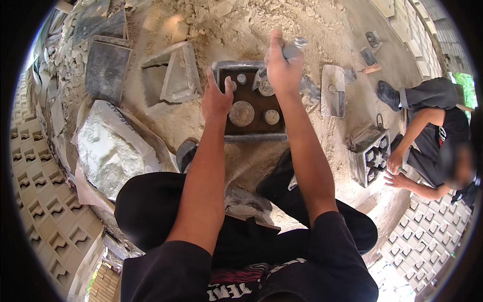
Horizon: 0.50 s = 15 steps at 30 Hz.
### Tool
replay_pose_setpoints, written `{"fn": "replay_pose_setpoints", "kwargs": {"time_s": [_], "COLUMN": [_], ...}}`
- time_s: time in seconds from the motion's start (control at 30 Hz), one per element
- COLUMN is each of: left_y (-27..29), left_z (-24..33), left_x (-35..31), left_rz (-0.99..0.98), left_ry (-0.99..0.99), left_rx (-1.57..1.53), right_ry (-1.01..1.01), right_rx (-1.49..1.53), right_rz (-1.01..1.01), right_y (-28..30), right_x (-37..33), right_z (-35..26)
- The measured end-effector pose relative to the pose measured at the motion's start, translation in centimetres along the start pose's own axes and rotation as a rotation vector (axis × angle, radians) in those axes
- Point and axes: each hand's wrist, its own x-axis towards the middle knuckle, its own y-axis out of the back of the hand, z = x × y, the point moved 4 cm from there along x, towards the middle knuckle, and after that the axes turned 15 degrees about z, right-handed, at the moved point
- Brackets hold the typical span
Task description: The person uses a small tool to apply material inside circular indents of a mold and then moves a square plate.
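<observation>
A dark rectangular frame (251,137) lies on the ground in front of me, with several round grey pieces, among them a large disc (241,114), set in its brown bed. My left hand (217,99) is at the frame's left side, thumb and forefinger apart, the fingertips over its edge; I see nothing held in it. Above the frame's far right corner, my right hand (285,70) is closed round a small grey object with a shiny rounded end (300,42). Motion blurs that object, so its kind is unclear. Behind my right wrist, a greyish lump partly hides the frame's far right part.
An open bag of white powder (108,138) lies at left, below dark flat plates (106,70) and a pale broken frame (180,75). A trowel (334,93) rests on a block at right. Farther right, a person (427,131) works at a patterned mould (371,156).
</observation>
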Motion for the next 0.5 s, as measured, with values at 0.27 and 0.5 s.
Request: {"fn": "replay_pose_setpoints", "kwargs": {"time_s": [0.27,0.5], "left_y": [0.0,0.1], "left_z": [-0.2,0.9], "left_x": [0.0,0.1], "left_rz": [-0.004,-0.070], "left_ry": [-0.010,0.034], "left_rx": [-0.002,0.008], "right_ry": [0.008,-0.074], "right_rx": [-0.169,0.059], "right_rz": [-0.060,-0.113], "right_y": [-1.4,0.0], "right_x": [-1.8,-2.4], "right_z": [0.1,2.6]}}
